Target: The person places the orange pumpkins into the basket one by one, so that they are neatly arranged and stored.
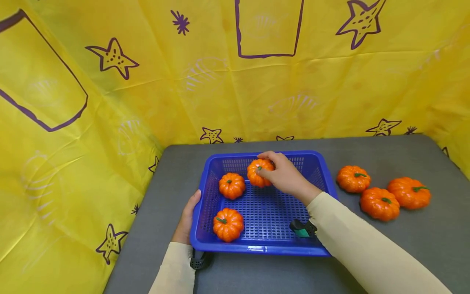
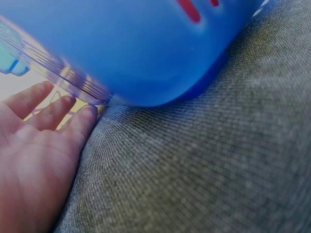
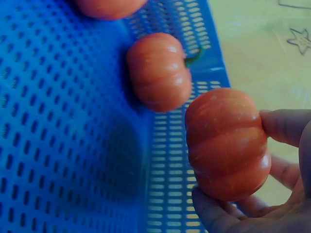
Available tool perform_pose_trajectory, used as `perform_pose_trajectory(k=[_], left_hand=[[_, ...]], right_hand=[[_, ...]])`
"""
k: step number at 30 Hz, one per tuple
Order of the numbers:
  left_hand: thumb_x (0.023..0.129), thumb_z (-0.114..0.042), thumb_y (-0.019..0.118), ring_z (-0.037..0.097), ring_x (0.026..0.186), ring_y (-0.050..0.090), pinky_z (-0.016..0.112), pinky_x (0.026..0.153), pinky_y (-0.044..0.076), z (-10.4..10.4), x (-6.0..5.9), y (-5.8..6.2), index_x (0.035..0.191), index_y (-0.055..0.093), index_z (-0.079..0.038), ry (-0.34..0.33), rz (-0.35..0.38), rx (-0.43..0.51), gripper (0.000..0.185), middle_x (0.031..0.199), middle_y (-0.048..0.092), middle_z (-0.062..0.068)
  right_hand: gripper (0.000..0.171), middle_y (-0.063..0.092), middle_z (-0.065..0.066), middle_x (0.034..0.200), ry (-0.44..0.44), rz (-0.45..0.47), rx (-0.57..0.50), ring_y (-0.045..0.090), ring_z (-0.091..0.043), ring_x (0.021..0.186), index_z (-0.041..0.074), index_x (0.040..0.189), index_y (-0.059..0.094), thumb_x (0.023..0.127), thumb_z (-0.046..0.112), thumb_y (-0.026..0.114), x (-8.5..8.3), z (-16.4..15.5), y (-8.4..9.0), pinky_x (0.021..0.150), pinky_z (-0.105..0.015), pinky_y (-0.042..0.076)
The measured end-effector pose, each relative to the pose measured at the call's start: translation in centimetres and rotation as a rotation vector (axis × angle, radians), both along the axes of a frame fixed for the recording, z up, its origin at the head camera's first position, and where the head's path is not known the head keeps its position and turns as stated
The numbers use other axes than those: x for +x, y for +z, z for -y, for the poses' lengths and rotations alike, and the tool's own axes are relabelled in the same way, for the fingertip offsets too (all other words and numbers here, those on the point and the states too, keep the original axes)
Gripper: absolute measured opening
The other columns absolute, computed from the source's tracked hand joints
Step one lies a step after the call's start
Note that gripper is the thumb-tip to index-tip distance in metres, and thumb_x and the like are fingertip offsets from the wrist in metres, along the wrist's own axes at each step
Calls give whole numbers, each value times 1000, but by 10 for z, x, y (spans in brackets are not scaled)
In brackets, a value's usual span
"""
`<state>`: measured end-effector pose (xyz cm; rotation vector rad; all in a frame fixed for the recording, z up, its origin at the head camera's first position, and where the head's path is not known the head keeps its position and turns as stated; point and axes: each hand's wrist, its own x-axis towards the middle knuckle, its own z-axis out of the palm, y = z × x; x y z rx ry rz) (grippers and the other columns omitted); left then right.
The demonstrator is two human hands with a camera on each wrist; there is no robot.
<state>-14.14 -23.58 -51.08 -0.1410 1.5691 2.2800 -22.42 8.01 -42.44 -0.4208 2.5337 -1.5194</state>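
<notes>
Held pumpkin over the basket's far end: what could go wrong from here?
1. The right hand grips the held pumpkin close to the basket's far wall; let go there, it may knock the wall or roll.
2. Another pumpkin sits right beside it and could be bumped.
3. The left hand only rests flat against the basket's side, so the basket might slide on the table.

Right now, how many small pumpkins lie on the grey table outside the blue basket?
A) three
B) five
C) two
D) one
A: three pumpkins sit on the table to the right of the blue basket, while two others lie inside it and the right hand holds one more over it.
</notes>
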Motion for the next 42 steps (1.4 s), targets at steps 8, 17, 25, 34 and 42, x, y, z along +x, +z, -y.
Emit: perform_pose_trajectory(k=[8,17,25,34,42], left_hand=[[107,-63,46,32,132,61,51,108,51,0,0,0,167,39,-15,8,14,-8,78,156,55,17],[107,-64,47,33,132,61,51,108,51,1,1,0,167,39,-16,10,14,-14,77,157,55,18],[107,-63,46,33,133,60,51,109,50,1,1,0,168,39,-18,1,2,-8,76,159,52,19],[107,-63,47,33,133,61,51,108,51,2,1,2,167,39,-18,-2,4,-19,76,159,52,19],[107,-63,47,33,132,61,52,107,52,2,2,1,167,40,-17,0,-5,-19,76,158,53,19]], right_hand=[[49,55,-23,127,-3,-39,102,59,-38,111,2,145,65,101,22,75,2,4,-4,96,-52,53],[49,58,-24,133,46,-12,154,59,-38,118,-1,146,64,102,18,73,0,4,-12,103,-54,50],[45,60,-23,129,87,-5,209,58,-37,117,0,144,66,102,16,74,1,5,-18,102,-53,50],[44,64,-18,121,95,5,249,56,-36,114,3,136,70,97,19,81,0,5,-19,102,-54,48],[53,60,-20,122,75,39,254,58,-36,113,0,138,66,92,16,87,0,5,-18,102,-53,50]])
